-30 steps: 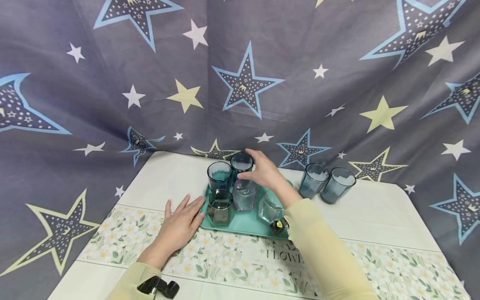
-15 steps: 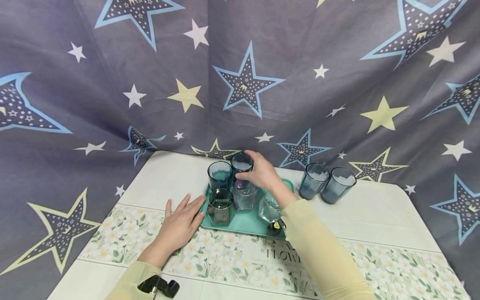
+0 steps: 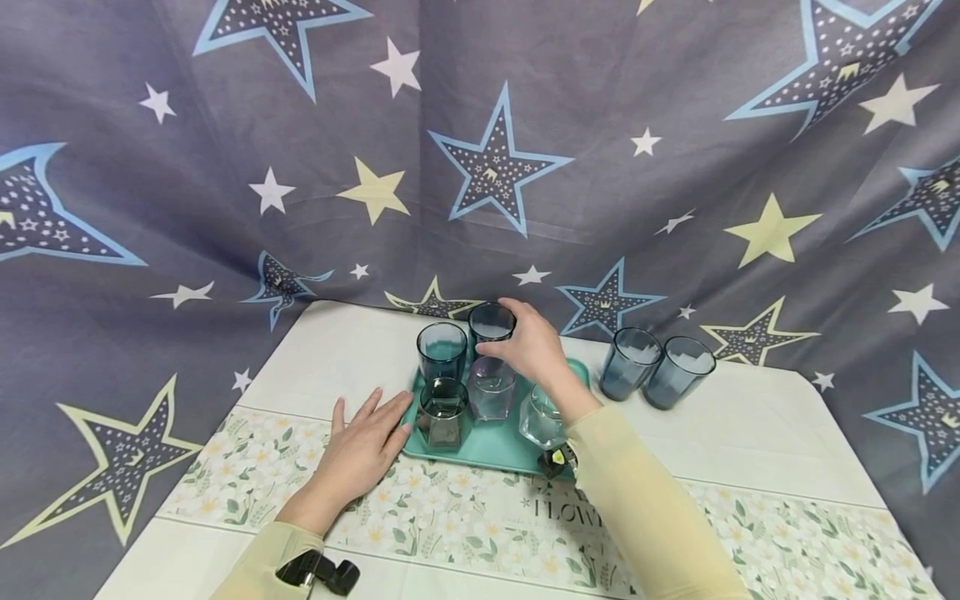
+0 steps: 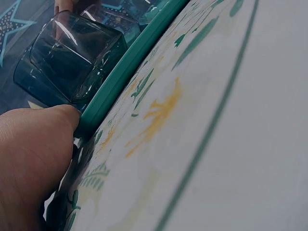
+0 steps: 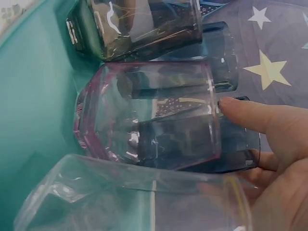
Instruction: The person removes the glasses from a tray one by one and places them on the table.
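My right hand (image 3: pixel 534 350) holds a blue glass (image 3: pixel 491 320) near its rim, thumb in front and fingers behind, at the back of the green tray (image 3: pixel 480 452). Another blue glass (image 3: pixel 440 358) stands just left of it. In front are a smoky grey glass (image 3: pixel 442 425) and a pink-tinted glass (image 3: pixel 491 400). A clear glass (image 5: pixel 134 202), nearest the camera in the right wrist view, sits under my right wrist. My left hand (image 3: pixel 363 446) lies with fingers spread, its fingertips at the tray's left edge; the left wrist view shows the thumb (image 4: pixel 65 118) beside the tray corner.
Two more blue glasses, one (image 3: pixel 628 367) beside the other (image 3: pixel 678 375), stand on the white tablecloth (image 3: pixel 757 433) to the right of the tray. A floral band (image 3: pixel 465 533) crosses the cloth in front. A star-patterned curtain (image 3: pixel 600 208) hangs behind the table.
The blue glass in my right hand has shifted slightly right, and a narrow gap now shows between it and the blue glass on its left. My left hand stays in place.
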`<state>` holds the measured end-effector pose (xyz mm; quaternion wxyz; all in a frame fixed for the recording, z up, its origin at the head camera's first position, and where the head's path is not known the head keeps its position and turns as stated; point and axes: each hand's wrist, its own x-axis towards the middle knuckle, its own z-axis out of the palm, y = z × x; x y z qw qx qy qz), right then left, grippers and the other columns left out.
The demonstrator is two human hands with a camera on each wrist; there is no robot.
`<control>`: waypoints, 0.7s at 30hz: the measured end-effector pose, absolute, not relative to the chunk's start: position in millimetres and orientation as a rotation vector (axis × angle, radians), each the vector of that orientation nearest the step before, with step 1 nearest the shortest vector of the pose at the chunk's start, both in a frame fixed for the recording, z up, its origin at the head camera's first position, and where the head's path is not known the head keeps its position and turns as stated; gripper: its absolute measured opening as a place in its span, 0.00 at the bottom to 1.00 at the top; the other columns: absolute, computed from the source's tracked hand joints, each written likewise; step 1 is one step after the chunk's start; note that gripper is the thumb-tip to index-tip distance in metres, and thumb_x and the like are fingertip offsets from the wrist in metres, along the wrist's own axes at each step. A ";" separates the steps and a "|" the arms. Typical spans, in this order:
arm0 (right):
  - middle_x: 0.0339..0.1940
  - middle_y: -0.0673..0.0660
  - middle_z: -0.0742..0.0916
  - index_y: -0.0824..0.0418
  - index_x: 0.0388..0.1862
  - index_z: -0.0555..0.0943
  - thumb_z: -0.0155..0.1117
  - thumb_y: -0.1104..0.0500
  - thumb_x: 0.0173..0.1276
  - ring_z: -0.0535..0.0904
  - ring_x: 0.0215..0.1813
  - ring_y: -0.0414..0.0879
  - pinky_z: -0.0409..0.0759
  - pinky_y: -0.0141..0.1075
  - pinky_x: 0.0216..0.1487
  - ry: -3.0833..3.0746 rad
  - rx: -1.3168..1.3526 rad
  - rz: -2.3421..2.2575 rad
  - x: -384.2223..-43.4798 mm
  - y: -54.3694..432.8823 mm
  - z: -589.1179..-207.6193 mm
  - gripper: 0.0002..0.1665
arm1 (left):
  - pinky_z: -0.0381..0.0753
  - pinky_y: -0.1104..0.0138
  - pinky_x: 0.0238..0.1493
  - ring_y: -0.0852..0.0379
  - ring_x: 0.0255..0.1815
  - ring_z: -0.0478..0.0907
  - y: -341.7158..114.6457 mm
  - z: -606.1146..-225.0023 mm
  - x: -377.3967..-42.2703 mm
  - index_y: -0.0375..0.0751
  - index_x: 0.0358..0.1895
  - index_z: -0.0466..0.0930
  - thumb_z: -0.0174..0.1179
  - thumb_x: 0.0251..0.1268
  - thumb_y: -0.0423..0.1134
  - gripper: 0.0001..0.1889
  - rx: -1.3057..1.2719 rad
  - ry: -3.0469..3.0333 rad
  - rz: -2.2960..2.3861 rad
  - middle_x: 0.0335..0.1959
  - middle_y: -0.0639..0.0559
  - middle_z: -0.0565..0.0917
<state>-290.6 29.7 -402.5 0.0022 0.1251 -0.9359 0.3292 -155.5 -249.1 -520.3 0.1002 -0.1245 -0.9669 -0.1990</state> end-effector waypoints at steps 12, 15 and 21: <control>0.83 0.62 0.75 0.54 0.88 0.68 0.86 0.44 0.68 0.76 0.76 0.64 0.77 0.62 0.72 -2.737 0.329 1.189 -280.7 57.9 -373.4 0.56 | 0.35 0.25 0.81 0.37 0.87 0.60 -250.6 -522.6 -156.5 0.46 0.85 0.71 0.55 0.91 0.51 0.29 -0.361 -2.871 -0.580 0.82 0.50 0.75; 0.82 0.62 0.76 0.53 0.89 0.68 0.86 0.45 0.68 0.78 0.73 0.63 0.79 0.62 0.68 -2.694 0.308 1.258 -275.4 66.9 -366.6 0.56 | 0.35 0.25 0.81 0.37 0.87 0.61 -250.7 -522.5 -156.6 0.46 0.85 0.71 0.55 0.90 0.51 0.29 -0.362 -2.869 -0.582 0.82 0.50 0.75; 0.82 0.60 0.75 0.50 0.89 0.67 0.86 0.45 0.68 0.82 0.64 0.61 0.83 0.59 0.59 -2.636 0.290 1.340 -260.2 81.1 -354.6 0.57 | 0.35 0.24 0.81 0.37 0.87 0.61 -250.0 -522.5 -156.8 0.46 0.85 0.71 0.55 0.90 0.51 0.29 -0.367 -2.869 -0.591 0.82 0.50 0.75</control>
